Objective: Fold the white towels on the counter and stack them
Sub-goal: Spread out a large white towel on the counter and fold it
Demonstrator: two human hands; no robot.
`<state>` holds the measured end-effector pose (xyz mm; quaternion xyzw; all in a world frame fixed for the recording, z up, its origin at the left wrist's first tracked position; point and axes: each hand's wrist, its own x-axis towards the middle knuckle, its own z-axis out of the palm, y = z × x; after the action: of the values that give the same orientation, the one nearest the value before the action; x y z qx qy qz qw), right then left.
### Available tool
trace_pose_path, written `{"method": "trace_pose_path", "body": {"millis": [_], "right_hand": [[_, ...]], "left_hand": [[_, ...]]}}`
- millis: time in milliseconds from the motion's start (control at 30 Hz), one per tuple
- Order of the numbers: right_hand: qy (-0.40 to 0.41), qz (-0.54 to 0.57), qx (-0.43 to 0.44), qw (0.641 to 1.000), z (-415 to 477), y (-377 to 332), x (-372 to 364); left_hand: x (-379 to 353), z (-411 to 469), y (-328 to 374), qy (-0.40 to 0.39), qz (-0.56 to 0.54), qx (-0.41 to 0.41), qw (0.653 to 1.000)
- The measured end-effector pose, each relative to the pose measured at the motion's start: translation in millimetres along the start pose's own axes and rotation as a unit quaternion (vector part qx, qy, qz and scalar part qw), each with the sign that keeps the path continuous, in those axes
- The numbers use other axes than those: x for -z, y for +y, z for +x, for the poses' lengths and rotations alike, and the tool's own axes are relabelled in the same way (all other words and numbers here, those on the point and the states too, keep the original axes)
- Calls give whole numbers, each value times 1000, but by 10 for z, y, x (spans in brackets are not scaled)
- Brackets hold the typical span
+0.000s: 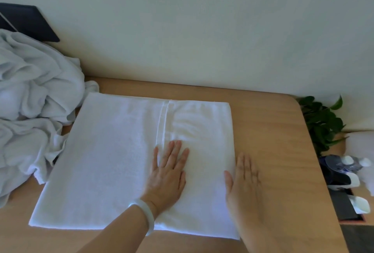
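Note:
A white towel [105, 157] lies flat on the wooden counter [273, 131], its right part folded over so a hem runs up the middle. My left hand [168, 173], a pale bangle on the wrist, presses flat on the folded part with fingers straight. My right hand [245, 184] lies with straight fingers along the towel's right edge, thumb on the cloth. A heap of crumpled white towels [34, 95] sits at the left, touching the flat towel's corner.
A pale wall runs behind the counter. A dark flat object [28, 22] leans on the wall at the far left. Past the counter's right edge are a green plant [321, 123], bottles [344, 163] and a dark tray [344, 208].

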<state>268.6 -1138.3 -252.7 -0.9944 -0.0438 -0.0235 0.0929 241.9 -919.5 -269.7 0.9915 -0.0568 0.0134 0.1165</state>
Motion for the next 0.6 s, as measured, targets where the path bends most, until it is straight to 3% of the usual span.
{"method": "trace_pose_path", "body": {"millis": [100,233,300,400,433,533,600], "right_hand": [[18,31,93,995,393,-411,47],[-69,4,161,985,685,-642,-229],[-92,-12,99,991,830,-378,-298],[-131,-7,-79,988,1058,65,-146],[-126,-9,-85,988,1135,105,-55],[-41,0,47,998,1377,-123,61],[-40,-3,163,986,1546,-305,-27]], "left_hand": [[83,364,19,9,27,6,1000],[19,737,-175,-39,30,49,998],[-52,729,-258,-41,32,44,998],[-55,723,-264,-29,31,42,998],[-52,731,-257,-26,30,42,998],[-55,735,-258,-26,20,40,999],[-49,732,-267,-27,16,41,999]]}}
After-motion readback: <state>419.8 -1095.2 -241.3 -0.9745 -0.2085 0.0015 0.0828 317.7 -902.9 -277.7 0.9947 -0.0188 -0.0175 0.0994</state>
